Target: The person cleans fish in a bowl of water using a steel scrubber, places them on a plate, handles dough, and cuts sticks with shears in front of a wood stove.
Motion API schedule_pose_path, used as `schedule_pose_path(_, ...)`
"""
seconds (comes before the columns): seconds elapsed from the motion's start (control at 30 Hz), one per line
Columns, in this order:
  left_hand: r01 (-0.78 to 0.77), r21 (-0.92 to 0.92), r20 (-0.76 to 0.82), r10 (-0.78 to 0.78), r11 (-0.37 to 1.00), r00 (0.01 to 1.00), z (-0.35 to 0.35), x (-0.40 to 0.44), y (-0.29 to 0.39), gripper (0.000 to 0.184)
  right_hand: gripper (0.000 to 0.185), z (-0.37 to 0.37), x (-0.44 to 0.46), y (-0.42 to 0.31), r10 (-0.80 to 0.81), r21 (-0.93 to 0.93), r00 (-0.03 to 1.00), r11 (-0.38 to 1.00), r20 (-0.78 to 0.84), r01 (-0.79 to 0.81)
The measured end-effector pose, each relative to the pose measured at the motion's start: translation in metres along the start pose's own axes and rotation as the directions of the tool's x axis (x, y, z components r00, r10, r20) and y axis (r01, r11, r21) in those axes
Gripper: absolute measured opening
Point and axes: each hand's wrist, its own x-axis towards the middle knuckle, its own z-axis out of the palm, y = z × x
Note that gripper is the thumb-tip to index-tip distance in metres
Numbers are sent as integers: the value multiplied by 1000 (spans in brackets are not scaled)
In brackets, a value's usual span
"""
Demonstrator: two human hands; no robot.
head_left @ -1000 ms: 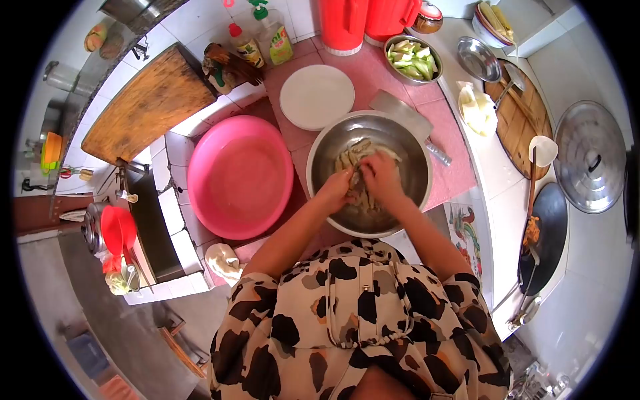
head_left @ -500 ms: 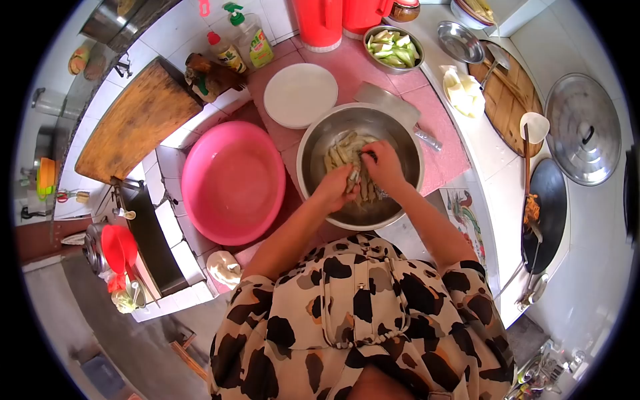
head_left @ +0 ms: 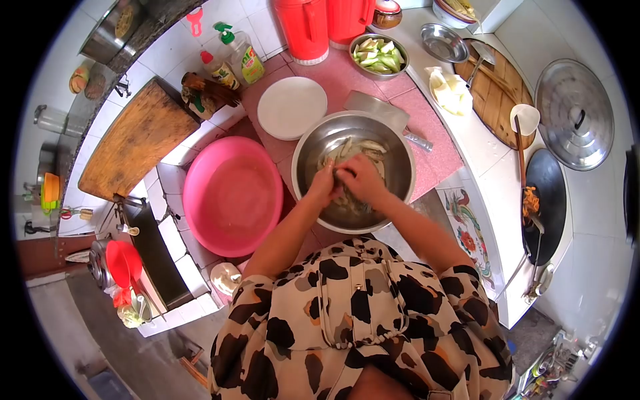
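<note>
Left hand [head_left: 323,185] and right hand [head_left: 363,180] meet, both curled narrow, inside a round, smooth steel bowl [head_left: 403,170] holding pale, slender pieces [head_left: 373,152]; their exact grip cannot be told. The bowl stands on the pink tiled bench [head_left: 437,162], near a glossy plastic basin [head_left: 233,207].

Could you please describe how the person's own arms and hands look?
The left hand and right hand are ungloved, and the forearms are bare. Loose cream sleeves end near the elbows, printed with irregular black, grey-brown and tan patches.
</note>
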Motion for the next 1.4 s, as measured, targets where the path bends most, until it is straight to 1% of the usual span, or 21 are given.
schedule_pose_path(0.07, -102, 65, -50, 105, 993, 993, 15, -6, 2, 40, 12, 17, -7, 3, 31, 42, 999, 999, -24, -30)
schedule_pose_path(0.2, -125, 210, 36, 120, 970, 992, 14, -31, 13, 43, 10, 16, 18, 30, 41, -203, 985, 976, -169, -76)
schedule_pose_path(0.3, -106, 135, 112, 91, 985, 990, 11, -37, 22, 38, 11, -11, 30, 20, 126, -54, 967, 989, -223, -141)
schedule_pose_path(0.37, -21, -14, 154, 23, 1000, 988, 0, -25, 19, 34, 11, -17, 26, -2, 0, -19, 980, 1000, -200, -4)
schedule_pose_path(0.43, -73, 39, 74, 70, 997, 995, 8, -31, 17, 31, 9, -7, 15, -15, -76, 12, 991, 997, -107, 77)
schedule_pose_path(0.47, -102, 71, 36, 99, 992, 994, 12, -33, 17, 30, 9, -2, 13, -14, -44, 7, 992, 999, -114, 45)
schedule_pose_path(0.53, -16, 100, 19, 14, 995, 1000, 15, -31, 14, 30, 8, 8, 10, -2, 16, -2, 991, 1000, -132, -17)
schedule_pose_path(0.57, 30, 114, 4, -31, 993, 1000, 14, -32, 12, 31, 8, 7, 13, 10, 49, -82, 993, 995, -107, -58)
schedule_pose_path(0.63, -68, 147, 186, 40, 987, 982, 9, -36, 12, 30, 10, -6, 17, 36, 134, -242, 988, 959, -77, -149)
schedule_pose_path(0.67, -127, 148, 278, 82, 981, 957, 8, -35, 16, 30, 11, -14, 16, 43, 139, -250, 984, 955, -114, -163)
schedule_pose_path(0.73, -106, 175, 211, 68, 979, 975, 5, -25, 17, 31, 15, -28, 13, 49, 155, -259, 971, 945, -181, -199)
schedule_pose_path(0.77, -92, 187, 177, 59, 978, 983, 3, -19, 15, 31, 19, -30, 8, 52, 92, -379, 975, 911, -202, -164)
schedule_pose_path(0.87, -28, 84, 227, 8, 996, 974, -12, 7, 9, 31, 21, -25, -3, 65, 229, -432, 967, 865, -111, -254)
schedule_pose_path(0.97, 131, -92, 247, -105, 987, 963, -17, 14, 15, 29, 20, -16, 5, 47, 113, -117, 980, 984, -164, -133)
schedule_pose_path(1.07, 51, 15, 55, -52, 999, 997, 0, 23, 9, 31, 20, 13, 5, 16, 45, 43, 995, 998, -85, -42)
schedule_pose_path(1.17, 46, 84, 131, -57, 995, 990, 2, 15, 5, 33, 19, 19, 7, 18, 153, -37, 966, 986, -207, -164)
schedule_pose_path(1.27, -76, 281, 201, 19, 957, 979, -1, -6, 38, 30, 17, -5, 19, 53, 54, -278, 963, 952, -265, -130)
schedule_pose_path(1.3, -301, 402, 193, 242, 865, 951, -8, -5, 50, 31, 17, -17, 17, 52, 71, -252, 954, 956, -291, -148)
schedule_pose_path(1.33, -487, 517, 210, 447, 704, 869, -17, -4, 66, 32, 16, -29, 15, 43, 91, -221, 945, 961, -315, -166)
schedule_pose_path(1.37, -635, 650, 191, 719, 417, 668, -20, -1, 81, 32, 16, -40, 11, 36, 115, -192, 935, 963, -335, -187)
schedule_pose_path(1.4, -650, 755, 227, 896, 86, 382, -22, 1, 97, 33, 16, -46, 5, 31, 127, -186, 934, 963, -334, -197)
